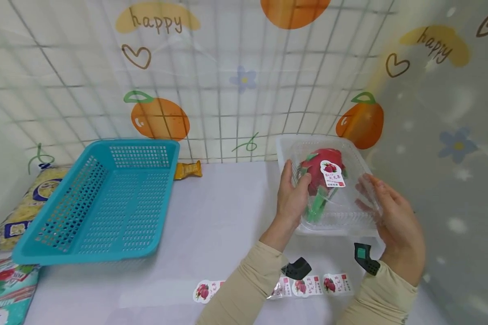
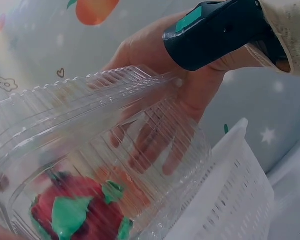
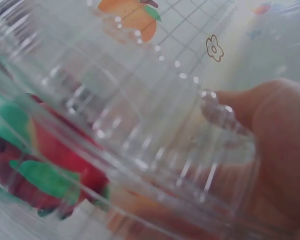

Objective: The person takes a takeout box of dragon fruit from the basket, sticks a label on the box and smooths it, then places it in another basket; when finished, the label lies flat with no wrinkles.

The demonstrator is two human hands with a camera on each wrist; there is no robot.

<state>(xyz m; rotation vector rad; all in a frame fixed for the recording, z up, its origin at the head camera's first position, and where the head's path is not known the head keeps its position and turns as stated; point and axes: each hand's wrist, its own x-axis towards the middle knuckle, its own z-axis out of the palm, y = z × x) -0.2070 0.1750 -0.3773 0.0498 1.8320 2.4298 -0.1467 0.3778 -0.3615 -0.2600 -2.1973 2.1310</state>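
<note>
- Head view: clear plastic clamshell box (image 1: pixel 333 189) held just above a white tray (image 1: pixel 284 149) at the right rear of the worktop (image 1: pixel 211 225), lid closed over a red dragon fruit (image 1: pixel 323 174) with green scales.
- White fruit sticker (image 1: pixel 332 174) stuck on the box lid, over the fruit.
- Left hand (image 1: pixel 292 196) gripping the box's left side, thumb curled onto the lid, fingers hidden behind the box wall.
- Right hand (image 1: pixel 394 216) gripping the box's right side, fingers bent round the near right corner and seen through the plastic.
- Strip of fruit stickers (image 1: pixel 309 285) lying flat on the worktop near the front edge, partly under the forearms.
- Turquoise perforated basket (image 1: pixel 105 198) to the left, well apart from the box.
- Snack bags (image 1: pixel 20 212) left of the basket; a small orange wrapped item (image 1: pixel 189 169) behind it at the wall.
- Left wrist view: box (image 2: pixel 90 150) close up, ribbed lid closed; fruit (image 2: pixel 80 210) low inside; right hand's fingers (image 2: pixel 155 145) curled against the far wall, showing through it; white tray (image 2: pixel 230 195) just below.
- Right wrist view: blurred box wall (image 3: pixel 140 125) filling the frame; fruit (image 3: pixel 45 165) inside at lower left; right hand (image 3: pixel 275 150) pressed on the plastic at right.
</note>
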